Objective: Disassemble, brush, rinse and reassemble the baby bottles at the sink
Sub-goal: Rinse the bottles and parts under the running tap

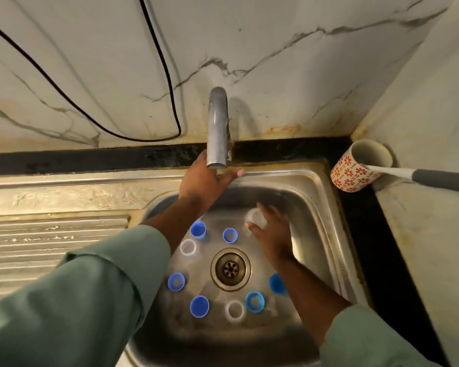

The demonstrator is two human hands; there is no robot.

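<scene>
My left hand reaches to the base of the steel tap, its fingers behind the spout near the handle; the grip itself is hidden. My right hand holds a small clear bottle part low in the steel sink, under the spout. Around the drain lie several blue caps and rings, such as a blue cap and a blue ring. Clear rings lie among them.
A patterned red-and-white mug stands on the dark counter at the right, with a grey-handled brush sticking out of it. A ribbed draining board lies left of the sink. A black cable hangs on the marble wall.
</scene>
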